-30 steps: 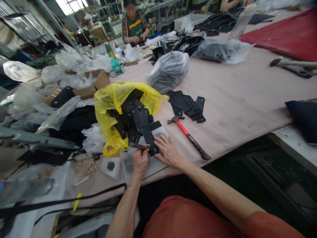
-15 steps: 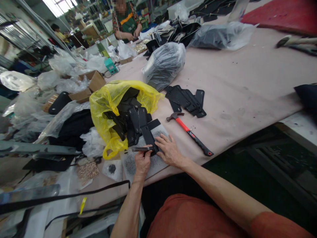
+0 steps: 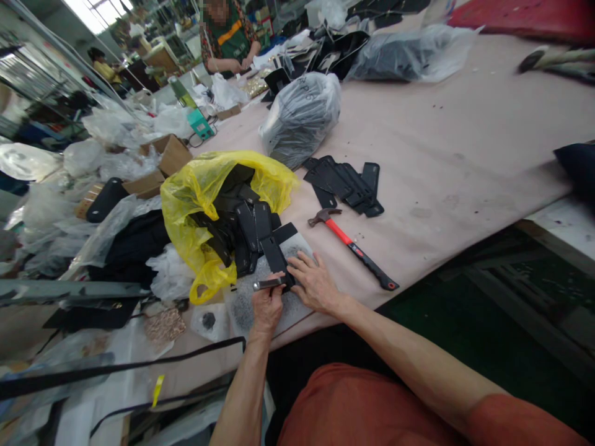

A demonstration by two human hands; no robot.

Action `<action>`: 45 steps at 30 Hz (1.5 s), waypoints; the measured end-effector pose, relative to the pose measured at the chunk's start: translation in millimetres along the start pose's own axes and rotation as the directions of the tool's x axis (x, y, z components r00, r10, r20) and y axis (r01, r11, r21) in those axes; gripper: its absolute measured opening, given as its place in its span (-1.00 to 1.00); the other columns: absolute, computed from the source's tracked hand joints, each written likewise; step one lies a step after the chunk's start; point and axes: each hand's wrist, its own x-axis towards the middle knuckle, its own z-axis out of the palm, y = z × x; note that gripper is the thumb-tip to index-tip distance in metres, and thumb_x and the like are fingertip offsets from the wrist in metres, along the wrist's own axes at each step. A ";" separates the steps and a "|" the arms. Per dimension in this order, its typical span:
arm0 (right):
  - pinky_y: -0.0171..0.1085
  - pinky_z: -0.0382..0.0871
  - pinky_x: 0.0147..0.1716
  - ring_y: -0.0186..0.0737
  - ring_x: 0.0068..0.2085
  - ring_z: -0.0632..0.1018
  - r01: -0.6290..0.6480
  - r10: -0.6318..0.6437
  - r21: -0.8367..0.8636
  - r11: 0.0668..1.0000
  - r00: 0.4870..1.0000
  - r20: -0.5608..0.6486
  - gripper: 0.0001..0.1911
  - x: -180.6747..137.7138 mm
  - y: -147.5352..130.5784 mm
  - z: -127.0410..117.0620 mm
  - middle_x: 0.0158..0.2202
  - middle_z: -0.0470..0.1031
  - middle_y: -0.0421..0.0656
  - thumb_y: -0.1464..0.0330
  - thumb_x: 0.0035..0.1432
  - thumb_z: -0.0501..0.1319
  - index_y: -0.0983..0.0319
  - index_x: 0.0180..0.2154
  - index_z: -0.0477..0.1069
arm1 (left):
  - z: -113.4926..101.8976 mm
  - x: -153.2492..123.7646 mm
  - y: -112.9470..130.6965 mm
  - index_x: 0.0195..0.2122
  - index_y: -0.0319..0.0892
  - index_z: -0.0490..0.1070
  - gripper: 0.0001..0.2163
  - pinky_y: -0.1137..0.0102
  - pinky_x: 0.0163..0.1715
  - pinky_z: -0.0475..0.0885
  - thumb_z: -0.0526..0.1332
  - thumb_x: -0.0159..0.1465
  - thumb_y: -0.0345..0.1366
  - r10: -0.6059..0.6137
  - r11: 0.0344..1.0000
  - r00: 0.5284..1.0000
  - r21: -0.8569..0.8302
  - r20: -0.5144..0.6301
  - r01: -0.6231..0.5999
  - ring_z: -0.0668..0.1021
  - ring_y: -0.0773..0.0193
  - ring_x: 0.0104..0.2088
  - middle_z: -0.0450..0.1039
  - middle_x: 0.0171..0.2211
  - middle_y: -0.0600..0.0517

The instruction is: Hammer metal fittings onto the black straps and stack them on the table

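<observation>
My left hand (image 3: 267,306) pinches a short metal punch (image 3: 268,283), which lies almost level with its round end toward the left. Its other end is at the near end of a flat black strap piece (image 3: 274,254); whether they touch is hidden by my fingers. My right hand (image 3: 316,284) lies with fingers spread beside that piece, the fingertips on its near edge. Beneath both hands is a pale, speckled board (image 3: 297,308). A claw hammer (image 3: 353,248) with a red and black handle rests on the table to the right of my right hand.
A yellow plastic bag (image 3: 181,204) full of black pieces stands left of the board. Beyond the hammer lies a spread of black pieces (image 3: 346,184). A grey filled bag (image 3: 304,118) sits farther back. Across the table a person (image 3: 230,43) works.
The view has shifted slightly, moving the table things left in the picture. The punch has tilted a little in my left hand. My right hand keeps its place by the black piece.
</observation>
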 end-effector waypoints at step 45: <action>-0.38 0.14 -0.68 -0.38 -0.64 0.29 -0.195 0.395 0.519 0.832 0.866 -0.308 -0.64 -2.9 -35.1 -184.6 -0.59 0.28 -0.30 0.03 0.28 0.07 0.19 -0.29 0.34 | 16.1 -4.4 0.5 -0.21 -0.04 0.41 -0.87 0.25 -0.27 0.49 0.15 0.26 -0.38 -0.017 0.997 1.000 0.068 -0.016 0.018 0.60 0.09 -0.27 0.54 -0.34 -0.01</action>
